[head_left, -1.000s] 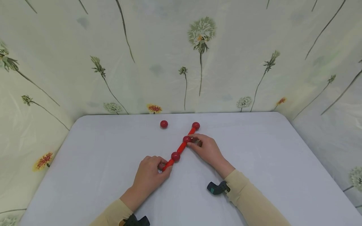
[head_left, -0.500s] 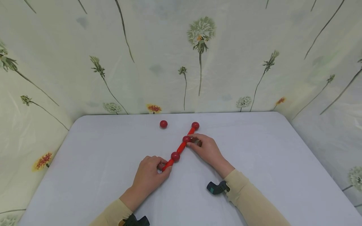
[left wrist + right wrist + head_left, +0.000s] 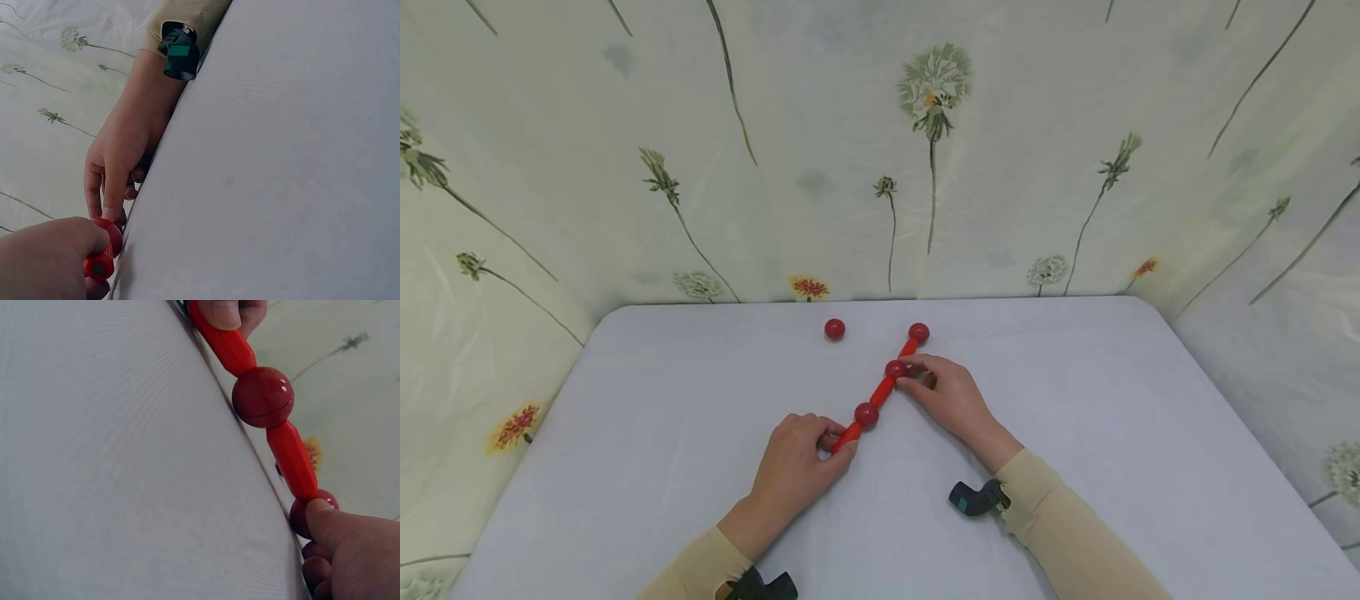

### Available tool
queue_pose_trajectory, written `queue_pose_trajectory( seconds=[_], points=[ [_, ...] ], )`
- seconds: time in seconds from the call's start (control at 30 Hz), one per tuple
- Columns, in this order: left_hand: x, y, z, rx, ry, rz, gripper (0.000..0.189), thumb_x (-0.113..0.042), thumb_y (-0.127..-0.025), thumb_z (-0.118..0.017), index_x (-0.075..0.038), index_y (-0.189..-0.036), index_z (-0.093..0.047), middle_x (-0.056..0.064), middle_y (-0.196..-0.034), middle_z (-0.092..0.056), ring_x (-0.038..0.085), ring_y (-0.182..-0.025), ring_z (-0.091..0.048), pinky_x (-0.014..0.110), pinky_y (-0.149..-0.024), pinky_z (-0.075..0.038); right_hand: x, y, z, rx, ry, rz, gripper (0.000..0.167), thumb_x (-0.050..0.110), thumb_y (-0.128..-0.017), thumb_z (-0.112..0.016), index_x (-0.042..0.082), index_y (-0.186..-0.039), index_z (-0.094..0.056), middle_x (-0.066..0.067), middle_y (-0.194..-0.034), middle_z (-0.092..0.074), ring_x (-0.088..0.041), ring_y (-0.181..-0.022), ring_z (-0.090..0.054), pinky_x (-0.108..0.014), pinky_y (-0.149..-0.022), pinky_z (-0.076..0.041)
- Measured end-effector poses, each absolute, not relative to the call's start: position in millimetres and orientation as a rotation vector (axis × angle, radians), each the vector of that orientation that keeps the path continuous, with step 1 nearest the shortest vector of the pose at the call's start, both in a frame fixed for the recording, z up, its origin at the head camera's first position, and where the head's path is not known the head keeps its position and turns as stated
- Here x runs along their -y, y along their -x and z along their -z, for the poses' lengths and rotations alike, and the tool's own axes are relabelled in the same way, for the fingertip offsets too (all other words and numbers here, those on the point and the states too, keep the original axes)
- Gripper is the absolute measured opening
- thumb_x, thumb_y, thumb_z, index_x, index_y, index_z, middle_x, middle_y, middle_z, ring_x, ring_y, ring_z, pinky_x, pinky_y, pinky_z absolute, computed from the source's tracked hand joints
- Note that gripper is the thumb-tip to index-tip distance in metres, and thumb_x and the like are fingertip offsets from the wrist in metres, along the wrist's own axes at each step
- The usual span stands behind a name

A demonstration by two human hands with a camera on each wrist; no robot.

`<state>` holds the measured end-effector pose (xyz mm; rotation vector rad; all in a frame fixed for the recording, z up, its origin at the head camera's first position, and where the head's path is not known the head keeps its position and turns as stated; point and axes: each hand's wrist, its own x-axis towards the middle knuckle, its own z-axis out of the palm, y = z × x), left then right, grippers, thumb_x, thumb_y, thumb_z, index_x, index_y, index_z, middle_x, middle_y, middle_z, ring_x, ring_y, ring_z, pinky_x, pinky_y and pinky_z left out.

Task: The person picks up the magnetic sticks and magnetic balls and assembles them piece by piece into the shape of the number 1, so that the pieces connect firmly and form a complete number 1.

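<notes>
A chain of dark red balls joined by bright red faceted rods runs diagonally over the white table in the head view. My left hand (image 3: pixel 801 458) pinches the near end rod (image 3: pixel 847 437) between thumb and fingers; in the left wrist view the end face of that rod (image 3: pixel 99 267) points toward the camera. Farther up, my right hand (image 3: pixel 951 396) pinches the middle ball (image 3: pixel 895 369). Between the hands are the nearest ball (image 3: pixel 263 397) and a connecting rod (image 3: pixel 292 460). Beyond my right hand, another rod leads to the far end ball (image 3: pixel 919 332).
One loose red ball (image 3: pixel 834 329) lies near the back edge of the white table (image 3: pixel 700 358), left of the chain's far end. A flower-printed cloth (image 3: pixel 820 167) hangs behind the table and at its sides. Each wrist wears a black camera (image 3: pixel 977 498).
</notes>
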<state>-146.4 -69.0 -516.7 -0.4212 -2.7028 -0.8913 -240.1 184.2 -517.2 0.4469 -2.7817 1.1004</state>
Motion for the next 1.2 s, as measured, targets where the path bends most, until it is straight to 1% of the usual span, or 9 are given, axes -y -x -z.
queue_pose_trajectory(
  seconds=[0.07,0.23,0.37,0.47,0.7,1.0,1.2],
  points=[
    [70,147,517,2.7,0.42,0.894,0.024,-0.038,-0.083,-0.078,-0.018,-0.096,-0.075,-0.014,-0.072,-0.059,0.007,-0.073,-0.047,0.025,-0.062,-0.042,-184,241,517,2.783,-0.451,-1.095,0.036,0.034,-0.09,-0.074,0.025,-0.123,-0.067,0.012,-0.098,-0.065,-0.01,-0.074,-0.059,-0.03,-0.067,-0.051],
    [70,148,517,2.707,0.407,0.904,0.025,-0.04,-0.083,-0.077,-0.019,-0.097,-0.075,-0.015,-0.073,-0.058,0.007,-0.074,-0.047,0.025,-0.062,-0.041,-184,241,518,2.767,-0.463,-1.071,0.038,0.034,-0.09,-0.074,0.025,-0.126,-0.066,0.011,-0.098,-0.066,-0.008,-0.073,-0.059,-0.029,-0.067,-0.051],
    [70,147,517,2.723,0.397,0.903,0.027,-0.041,-0.083,-0.077,-0.019,-0.098,-0.075,-0.015,-0.074,-0.058,0.006,-0.075,-0.047,0.025,-0.063,-0.042,-185,239,519,2.734,-0.481,-1.107,0.04,0.034,-0.09,-0.074,0.025,-0.128,-0.064,0.009,-0.095,-0.066,-0.009,-0.072,-0.059,-0.031,-0.067,-0.051],
    [70,147,517,2.724,0.401,0.903,0.026,-0.041,-0.083,-0.077,-0.019,-0.098,-0.075,-0.014,-0.074,-0.058,0.007,-0.075,-0.047,0.026,-0.064,-0.042,-185,238,518,2.719,-0.476,-1.144,0.038,0.035,-0.09,-0.073,0.025,-0.126,-0.065,0.009,-0.091,-0.065,-0.009,-0.072,-0.06,-0.031,-0.068,-0.052],
    [71,148,517,2.707,0.405,0.894,0.026,-0.04,-0.085,-0.075,-0.018,-0.098,-0.075,-0.012,-0.074,-0.059,0.008,-0.074,-0.047,0.027,-0.064,-0.041,-185,232,517,2.712,-0.493,-1.166,0.034,0.035,-0.092,-0.071,0.026,-0.124,-0.067,0.011,-0.09,-0.063,-0.01,-0.074,-0.059,-0.03,-0.067,-0.053],
    [71,150,519,2.68,0.416,0.9,0.024,-0.039,-0.085,-0.075,-0.018,-0.096,-0.076,-0.013,-0.072,-0.058,0.008,-0.073,-0.046,0.027,-0.063,-0.04,-179,221,520,2.664,-0.631,-1.211,0.032,0.032,-0.092,-0.072,0.026,-0.123,-0.068,0.017,-0.094,-0.063,-0.006,-0.074,-0.058,-0.026,-0.067,-0.052],
    [72,149,518,2.679,0.409,0.916,0.024,-0.039,-0.085,-0.075,-0.018,-0.096,-0.076,-0.012,-0.072,-0.059,0.008,-0.073,-0.046,0.027,-0.064,-0.04,-170,214,519,2.658,-0.715,-1.184,0.031,0.032,-0.092,-0.071,0.025,-0.122,-0.068,0.018,-0.09,-0.062,-0.006,-0.074,-0.056,-0.025,-0.064,-0.05]
  ],
)
